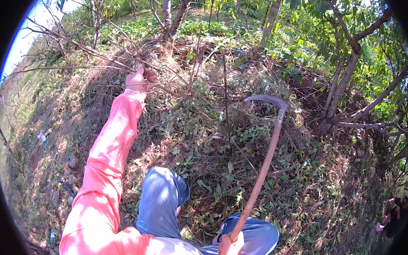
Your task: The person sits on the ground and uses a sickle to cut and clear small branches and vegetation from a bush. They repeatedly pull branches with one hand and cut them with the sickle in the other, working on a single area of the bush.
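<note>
My left hand [140,79] is stretched out at the upper left, its fingers closed around thin dry branches [90,52] that fan out to the left. At the lower middle, my right hand [231,247] grips the end of the long wooden handle of a sickle [264,162]. The curved metal blade [267,99] of the sickle points left, above weeds and cut grass on the slope. A gap of ground lies between the blade and my left hand.
A branching tree [345,76] stands at the right, and more trunks [166,14] rise at the top. Upright dry stems [225,94] stick out between my hands. Stones [72,161] lie at the left. My bent knees in jeans [160,198] are below.
</note>
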Demonstrator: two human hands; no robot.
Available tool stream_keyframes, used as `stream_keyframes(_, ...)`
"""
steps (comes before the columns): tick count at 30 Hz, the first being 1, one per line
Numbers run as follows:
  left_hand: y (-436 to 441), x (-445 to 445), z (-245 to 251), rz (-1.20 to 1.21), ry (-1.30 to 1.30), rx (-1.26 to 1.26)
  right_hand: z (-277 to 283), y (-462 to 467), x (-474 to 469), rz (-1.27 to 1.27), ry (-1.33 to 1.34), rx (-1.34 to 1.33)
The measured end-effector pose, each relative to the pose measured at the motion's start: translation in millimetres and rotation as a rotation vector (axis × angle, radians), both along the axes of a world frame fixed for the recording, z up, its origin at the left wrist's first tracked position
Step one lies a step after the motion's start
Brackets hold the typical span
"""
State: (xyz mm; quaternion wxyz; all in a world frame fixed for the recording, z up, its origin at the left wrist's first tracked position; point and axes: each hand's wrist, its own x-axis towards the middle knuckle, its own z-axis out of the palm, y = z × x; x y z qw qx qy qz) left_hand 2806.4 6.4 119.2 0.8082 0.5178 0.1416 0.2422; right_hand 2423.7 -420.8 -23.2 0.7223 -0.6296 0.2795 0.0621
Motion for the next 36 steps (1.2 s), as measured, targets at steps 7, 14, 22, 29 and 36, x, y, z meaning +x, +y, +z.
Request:
stream_keyframes(7, -40.1, 25.7, 110.9, -0.055, -0.165, 0.373, -13.2, 5.4, -11.1, 0.007, -0.206, -0.200)
stream_keyframes(14, -124.7, 80.5, 53.6, 0.016, 0.120, 0.558, 6.0, 7.9, 23.2, 0.012, -0.229, -0.081)
stream_keyframes(22, -155.7, 113.9, -36.7, 0.020, 0.252, 0.409, 12.4, 5.5, 39.9, -0.014, -0.295, 0.114)
stream_keyframes(29, -160.3, 108.9, -30.9, -0.026, 0.219, 0.438, 4.7, -0.2, 33.0, 0.256, -0.257, 0.280)
stream_keyframes(36, -135.2, 116.5, -56.0, 0.066, 0.282, 0.453, 8.1, -8.2, 39.5, 0.252, -0.341, 0.594)
